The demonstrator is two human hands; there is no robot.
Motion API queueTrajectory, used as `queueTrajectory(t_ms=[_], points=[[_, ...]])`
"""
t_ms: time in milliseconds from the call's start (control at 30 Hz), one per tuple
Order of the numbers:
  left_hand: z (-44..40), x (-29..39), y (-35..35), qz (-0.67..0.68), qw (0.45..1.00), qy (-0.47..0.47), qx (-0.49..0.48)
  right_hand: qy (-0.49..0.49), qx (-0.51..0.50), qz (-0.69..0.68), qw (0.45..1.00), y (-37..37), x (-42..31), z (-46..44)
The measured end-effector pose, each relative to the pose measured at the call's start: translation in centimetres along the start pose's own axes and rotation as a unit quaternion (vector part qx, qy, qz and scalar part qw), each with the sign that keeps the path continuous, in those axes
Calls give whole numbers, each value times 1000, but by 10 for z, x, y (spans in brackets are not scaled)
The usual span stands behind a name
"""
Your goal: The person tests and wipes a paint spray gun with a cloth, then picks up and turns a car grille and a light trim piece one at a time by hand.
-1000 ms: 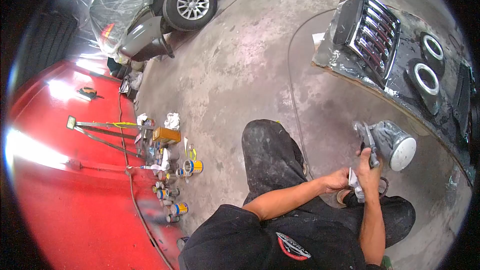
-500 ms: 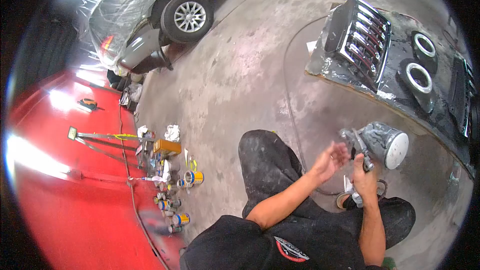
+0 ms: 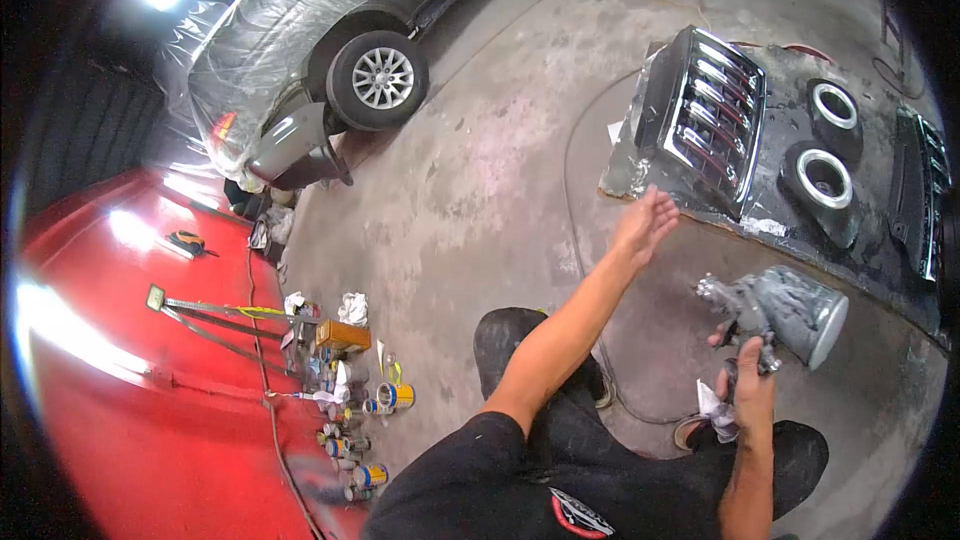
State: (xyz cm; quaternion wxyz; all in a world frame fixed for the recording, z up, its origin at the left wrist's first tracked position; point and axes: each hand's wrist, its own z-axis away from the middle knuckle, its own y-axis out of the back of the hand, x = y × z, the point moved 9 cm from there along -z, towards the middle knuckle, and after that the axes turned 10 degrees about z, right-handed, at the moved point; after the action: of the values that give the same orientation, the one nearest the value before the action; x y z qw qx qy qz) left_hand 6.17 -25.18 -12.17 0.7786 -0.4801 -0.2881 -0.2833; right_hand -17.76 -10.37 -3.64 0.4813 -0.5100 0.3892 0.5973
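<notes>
My right hand (image 3: 752,380) is closed round the handle of a grey-smeared spray gun (image 3: 755,325), whose cup with a pale round end lies tilted to the right. A crumpled white cloth or paper (image 3: 712,406) hangs beside the gun's handle, against the right hand; what holds it is hard to see. My left hand (image 3: 648,225) is raised with fingers stretched out and nothing in it, near the front edge of a board (image 3: 765,228). On this board lie a chrome-barred grille (image 3: 715,115) and two dark parts with silver rings (image 3: 822,180).
Paint cans (image 3: 396,396) and an orange-brown tin (image 3: 342,336) stand along the red wall (image 3: 180,390). A metal stand (image 3: 215,312) juts out above them. A hose (image 3: 572,210) curves over the floor. Behind are a wheel (image 3: 382,78) and a plastic-covered car (image 3: 270,30).
My left hand has risen from beside the gun's handle, away from my right hand, toward the board. The spray gun has turned in my right hand. The view has shifted upward.
</notes>
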Motion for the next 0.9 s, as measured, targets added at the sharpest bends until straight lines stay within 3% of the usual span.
queueTrajectory(t_ms=[33, 100, 200, 267, 333, 400, 500, 600, 667, 733, 800, 867, 900], points=[[-11, 4, -11, -2, 1000, 0, -2, -5, 17, -14, 1000, 6, 4, -3], [-28, 17, -13, -99, 985, -14, 140, -3, 29, -34, 999, 14, -1, -6], [-38, 34, -46, -137, 985, -39, 98, -6, 45, -76, 996, 22, -2, -8], [-40, 33, -62, -92, 989, -36, 106, 19, 66, -86, 994, 23, -13, -7], [-78, 13, -33, -123, 973, -59, 184, -1, 45, -95, 994, 22, -4, -3], [-119, 8, -29, 28, 979, -128, 154, 4, 37, -100, 994, 21, -3, -7], [-87, 22, -69, 136, 978, -92, 132, 3, 45, -101, 994, 26, -6, -6], [-109, 19, -98, 219, 974, 9, -50, 20, 49, -101, 993, 29, -12, -7], [-104, 28, -103, 217, 975, 42, -30, 2, 52, -106, 993, 29, -9, -7], [-114, 40, -106, 186, 981, 15, -49, 2, 65, -111, 992, 32, -7, -7], [-131, 54, -105, 196, 975, 45, -90, 8, 69, -120, 990, 31, -9, -7], [-100, 98, -103, 94, 993, -44, -63, 16, 68, -119, 990, 30, -9, -6], [-89, 120, -104, 73, 987, -51, -133, 24, 66, -116, 991, 28, -11, -8]])
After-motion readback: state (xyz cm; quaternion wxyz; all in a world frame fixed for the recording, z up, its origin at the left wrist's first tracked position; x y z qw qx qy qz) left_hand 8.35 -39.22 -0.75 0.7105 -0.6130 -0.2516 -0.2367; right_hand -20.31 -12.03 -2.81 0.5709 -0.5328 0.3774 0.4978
